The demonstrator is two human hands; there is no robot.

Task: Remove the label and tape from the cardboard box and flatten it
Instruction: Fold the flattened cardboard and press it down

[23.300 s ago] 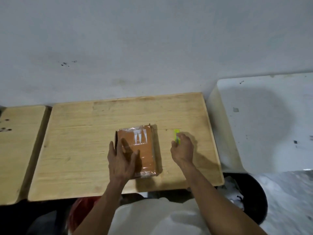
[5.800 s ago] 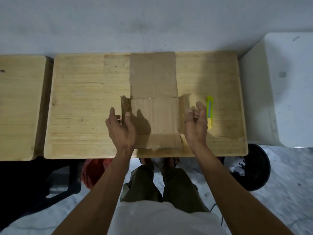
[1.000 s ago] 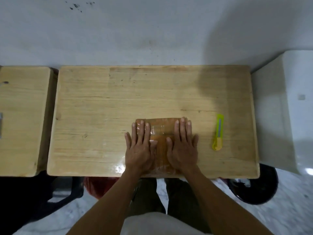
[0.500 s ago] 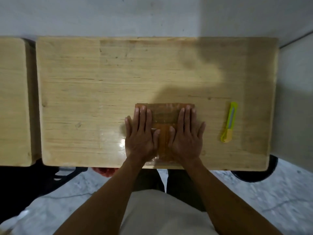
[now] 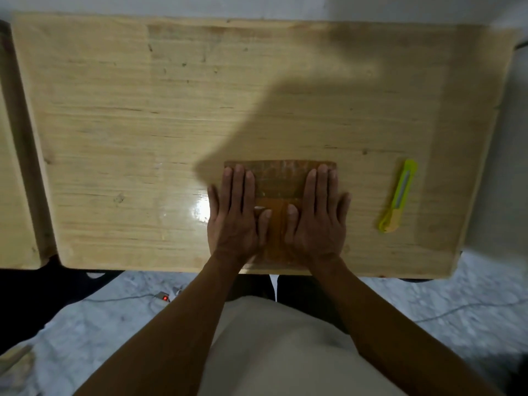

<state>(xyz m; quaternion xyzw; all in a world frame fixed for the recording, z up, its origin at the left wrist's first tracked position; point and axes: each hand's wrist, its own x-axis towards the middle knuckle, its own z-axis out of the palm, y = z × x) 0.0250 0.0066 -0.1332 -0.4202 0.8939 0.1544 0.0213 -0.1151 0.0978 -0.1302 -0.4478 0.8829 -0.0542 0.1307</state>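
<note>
Cardboard box (image 5: 278, 178) flat under open left hand (image 5: 234, 221) and right hand (image 5: 315, 221), no legible writing.

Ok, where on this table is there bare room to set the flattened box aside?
The wooden table is bare left of the left hand and behind the cardboard box. The right is tighter: the utility knife lies beyond the right hand.

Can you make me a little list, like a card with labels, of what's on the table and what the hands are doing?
table: wooden table, light wood
box: cardboard box lying flat near the table's front edge, shiny tape on top
left hand: open, palm down on the box's left side
right hand: open, palm down on the box's right side
cutter: yellow-green utility knife, right of the box, nobody touching it
</note>
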